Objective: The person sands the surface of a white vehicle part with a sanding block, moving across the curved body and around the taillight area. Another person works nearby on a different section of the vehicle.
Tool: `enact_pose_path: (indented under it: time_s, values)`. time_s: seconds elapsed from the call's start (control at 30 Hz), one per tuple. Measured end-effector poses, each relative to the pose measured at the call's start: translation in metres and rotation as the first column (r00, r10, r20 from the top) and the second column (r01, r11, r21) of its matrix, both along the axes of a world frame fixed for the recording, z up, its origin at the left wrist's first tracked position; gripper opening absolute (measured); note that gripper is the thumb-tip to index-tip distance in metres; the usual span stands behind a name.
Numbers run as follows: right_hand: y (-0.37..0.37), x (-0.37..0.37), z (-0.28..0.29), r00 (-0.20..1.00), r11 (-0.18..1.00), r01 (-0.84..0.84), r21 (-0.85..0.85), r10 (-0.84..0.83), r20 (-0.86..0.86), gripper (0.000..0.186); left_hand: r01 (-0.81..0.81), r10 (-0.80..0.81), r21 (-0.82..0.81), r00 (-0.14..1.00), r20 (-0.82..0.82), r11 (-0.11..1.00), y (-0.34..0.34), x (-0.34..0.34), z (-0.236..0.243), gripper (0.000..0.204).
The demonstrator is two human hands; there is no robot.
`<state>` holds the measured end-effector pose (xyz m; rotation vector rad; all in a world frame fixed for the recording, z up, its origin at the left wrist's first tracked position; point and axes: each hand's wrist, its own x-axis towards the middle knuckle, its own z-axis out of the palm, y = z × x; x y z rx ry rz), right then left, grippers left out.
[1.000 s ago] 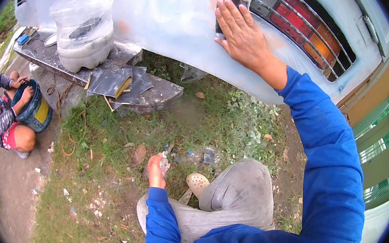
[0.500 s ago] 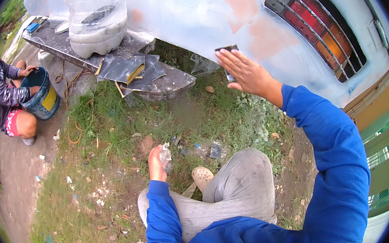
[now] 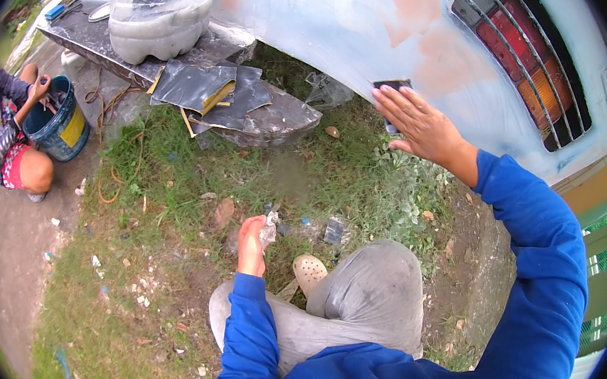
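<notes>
Head view: worn on the person's head, looking steeply down.
Faces: grass point(image 3: 173, 177) and vehicle panel point(image 3: 319, 23) ahead.
Nearness: close; rim probably distorted.

A big clear plastic bottle point(image 3: 159, 4) stood upright at eleven o'clock on a grey slab point(image 3: 186, 47), its ribbed lower part cloudy white and something dark showing inside near the top. A round blue bucket point(image 3: 58, 120) with a yellow band on its side stood at nine o'clock on the bare ground, right against a crouching person's knee. A crumpled clear plastic bag point(image 3: 325, 89) lay at twelve o'clock in the grass under the pale vehicle body. A small dark flat wrapper point(image 3: 334, 230) lay near the centre in the grass. No signs or screens showed.
</notes>
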<state>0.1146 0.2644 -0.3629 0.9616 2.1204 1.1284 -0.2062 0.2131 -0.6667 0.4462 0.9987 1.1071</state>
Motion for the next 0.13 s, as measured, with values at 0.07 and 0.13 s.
enact_pose_path:
  time_s: [0.07,0.13]
  values:
    - [-0.045,0.045,0.004,0.998,0.995,0.057,-0.086,-0.054,0.039,0.088,0.007,-0.008,0.025,0.999,0.034,1.000,-0.003,0.012,0.007,0.020]
    - [-0.044,0.050,0.017,0.979,0.999,-0.021,-0.036,0.028,0.202,0.083,0.013,-0.013,0.038,1.000,0.006,0.999,-0.002,0.015,0.004,0.023]
